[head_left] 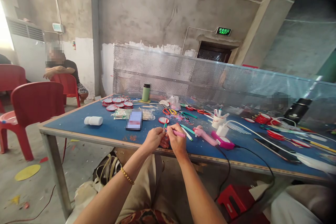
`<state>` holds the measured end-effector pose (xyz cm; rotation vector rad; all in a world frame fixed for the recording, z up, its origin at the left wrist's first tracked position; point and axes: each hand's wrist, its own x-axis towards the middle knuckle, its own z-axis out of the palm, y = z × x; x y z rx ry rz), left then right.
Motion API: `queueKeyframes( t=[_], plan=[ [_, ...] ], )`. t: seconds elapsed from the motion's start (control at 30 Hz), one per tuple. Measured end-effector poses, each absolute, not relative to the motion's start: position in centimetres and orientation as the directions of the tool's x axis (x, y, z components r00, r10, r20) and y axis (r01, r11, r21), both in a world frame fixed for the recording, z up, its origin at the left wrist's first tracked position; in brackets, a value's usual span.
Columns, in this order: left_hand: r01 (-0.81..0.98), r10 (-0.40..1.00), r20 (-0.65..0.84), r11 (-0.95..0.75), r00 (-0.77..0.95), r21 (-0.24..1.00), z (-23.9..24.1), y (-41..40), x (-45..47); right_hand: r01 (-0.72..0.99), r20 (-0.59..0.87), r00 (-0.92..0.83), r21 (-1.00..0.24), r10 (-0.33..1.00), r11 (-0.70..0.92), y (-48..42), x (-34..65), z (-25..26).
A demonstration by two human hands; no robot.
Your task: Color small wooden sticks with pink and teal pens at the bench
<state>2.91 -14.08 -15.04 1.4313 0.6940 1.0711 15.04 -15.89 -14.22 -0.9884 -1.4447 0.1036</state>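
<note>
My left hand (155, 138) and my right hand (177, 141) meet at the near edge of the blue table (105, 130). The right hand is closed around a pink pen-like stick (179, 134) that juts to the right. The left hand pinches a small thin green piece (165, 126) against the stick's end. A gold bracelet (127, 176) sits on my left wrist.
A pink glue gun (210, 137) with a black cord lies right of my hands, with a white cup of sticks (217, 120), scissors (169, 111), round red-rimmed discs (117, 103), a white bottle (93, 120) and a green flask (146, 92). A perforated metal screen (199, 80) backs the table. Red chairs (34, 106) and a seated person (63, 71) are left.
</note>
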Motion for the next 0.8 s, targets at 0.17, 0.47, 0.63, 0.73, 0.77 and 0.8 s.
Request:
queueKeyframes(
  t=[0.17, 0.47, 0.63, 0.73, 0.77, 0.8],
  plan=[
    [-0.176, 0.882, 0.237, -0.178, 0.409, 0.968, -15.21, -14.06, 2.9, 0.498, 0.782, 0.189, -0.597, 0.594, 0.629, -15.83, 15.07, -14.23],
    [-0.174, 0.887, 0.223, -0.165, 0.404, 0.971, -15.1, -14.17, 2.94, 0.419, 0.724, 0.254, -0.68, 0.642, 0.601, -16.28, 14.84, -14.19],
    [-0.176, 0.888, 0.217, -0.158, 0.405, 0.972, -15.09, -14.14, 2.97, 0.461, 0.751, 0.212, -0.641, 0.625, 0.614, -16.1, 14.96, -14.3],
    [-0.181, 0.886, 0.225, -0.164, 0.406, 0.97, -15.14, -14.11, 2.97, 0.474, 0.757, 0.204, -0.631, 0.62, 0.614, -16.03, 15.0, -14.31],
    [-0.181, 0.886, 0.227, -0.166, 0.405, 0.969, -15.15, -14.11, 2.97, 0.479, 0.761, 0.201, -0.626, 0.617, 0.616, -16.03, 14.99, -14.28],
    [-0.18, 0.886, 0.229, -0.169, 0.404, 0.969, -15.16, -14.1, 2.97, 0.485, 0.766, 0.198, -0.618, 0.611, 0.618, -16.05, 14.98, -14.24]
  ],
)
